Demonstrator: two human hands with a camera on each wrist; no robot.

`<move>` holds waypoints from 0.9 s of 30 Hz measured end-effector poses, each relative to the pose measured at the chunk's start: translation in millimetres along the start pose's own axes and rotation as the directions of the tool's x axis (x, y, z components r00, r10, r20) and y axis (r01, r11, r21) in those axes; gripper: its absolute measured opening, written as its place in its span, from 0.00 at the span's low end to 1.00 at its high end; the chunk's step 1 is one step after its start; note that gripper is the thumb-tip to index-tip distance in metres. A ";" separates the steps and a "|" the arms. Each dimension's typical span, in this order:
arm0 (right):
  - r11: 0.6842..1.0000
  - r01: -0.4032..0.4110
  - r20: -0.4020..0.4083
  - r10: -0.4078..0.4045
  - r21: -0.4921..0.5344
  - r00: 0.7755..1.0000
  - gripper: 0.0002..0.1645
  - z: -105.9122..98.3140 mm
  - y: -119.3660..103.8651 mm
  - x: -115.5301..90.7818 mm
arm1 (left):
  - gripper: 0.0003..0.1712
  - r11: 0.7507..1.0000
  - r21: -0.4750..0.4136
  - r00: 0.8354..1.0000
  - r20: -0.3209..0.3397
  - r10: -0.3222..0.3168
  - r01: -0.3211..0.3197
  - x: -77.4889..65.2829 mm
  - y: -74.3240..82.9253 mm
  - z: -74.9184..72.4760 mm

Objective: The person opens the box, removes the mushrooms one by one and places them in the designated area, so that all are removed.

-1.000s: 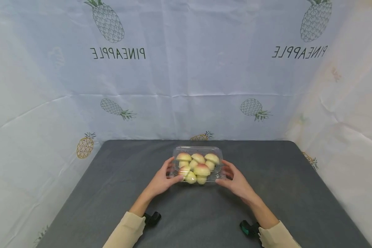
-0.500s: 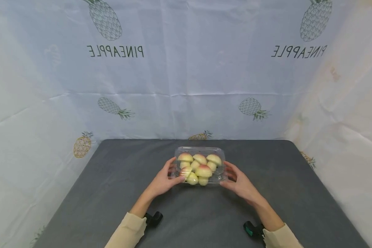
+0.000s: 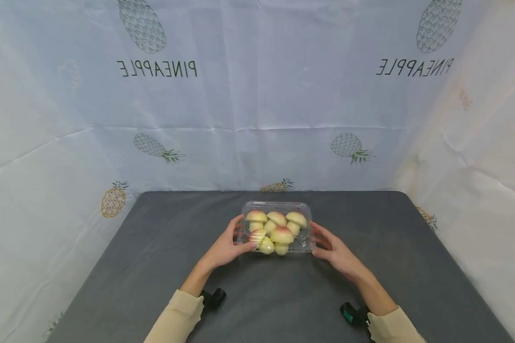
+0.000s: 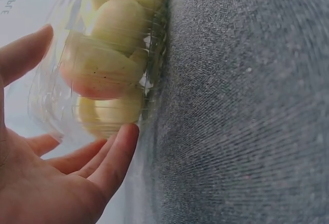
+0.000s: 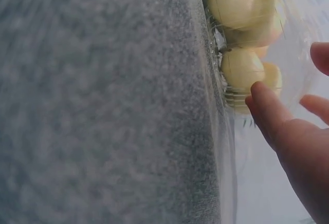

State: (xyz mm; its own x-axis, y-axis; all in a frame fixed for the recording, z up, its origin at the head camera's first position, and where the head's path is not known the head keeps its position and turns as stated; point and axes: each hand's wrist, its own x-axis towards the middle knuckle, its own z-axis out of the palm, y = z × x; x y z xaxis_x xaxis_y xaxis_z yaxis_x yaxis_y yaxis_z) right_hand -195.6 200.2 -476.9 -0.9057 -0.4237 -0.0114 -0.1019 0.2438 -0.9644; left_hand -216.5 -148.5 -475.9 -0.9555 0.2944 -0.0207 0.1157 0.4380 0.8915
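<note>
A clear plastic clamshell container (image 3: 303, 240) sits on the dark table, lid down. Inside it lie several pale yellow mushroom-shaped pieces (image 3: 282, 234) with reddish caps. My left hand (image 3: 224, 247) holds the container's left end, thumb over the front corner and fingers along the side. In the left wrist view the fingertips (image 4: 127, 131) meet the plastic wall low down. At the other end, my right hand (image 3: 335, 251) has its fingers beside the container's right wall and its thumb off the front corner. The right wrist view shows extended fingers (image 5: 267, 100) near the wall.
The table (image 3: 257, 305) has a dark grey cloth surface. A white curtain (image 3: 257, 95) printed with pineapples rises behind the table and along both sides. Black wrist-worn devices (image 3: 214, 298) show below both hands.
The container shifted slightly right in the view, then stayed put. My right thumb has come away from its front corner, and the right hand has moved a little right. The left hand keeps its hold.
</note>
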 end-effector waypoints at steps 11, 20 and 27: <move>0.998 -0.012 -0.006 0.012 0.055 1.000 0.42 1.6 1.2 4.4 | 0.56 1.000 -0.019 0.999 0.040 0.011 -0.010 1.3 -3.1 -5.5; 0.998 -0.064 -0.058 0.065 0.016 0.996 0.40 7.1 -6.3 7.2 | 0.56 1.000 -0.030 0.999 0.048 0.010 -0.008 3.5 1.7 -5.4; 0.995 -0.088 -0.071 0.085 -0.051 0.994 0.40 10.2 -10.3 6.4 | 0.55 0.999 -0.047 1.000 0.020 0.011 -0.010 3.2 -2.5 -1.7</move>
State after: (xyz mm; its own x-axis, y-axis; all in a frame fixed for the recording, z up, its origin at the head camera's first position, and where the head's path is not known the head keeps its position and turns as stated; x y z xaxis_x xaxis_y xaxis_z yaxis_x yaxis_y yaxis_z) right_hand -196.1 186.1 -469.7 -0.9380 -0.3385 -0.0743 -0.0421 0.3242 -0.9450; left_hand -220.3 -150.2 -477.5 -0.9483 0.3166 -0.0197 0.1129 0.3947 0.9118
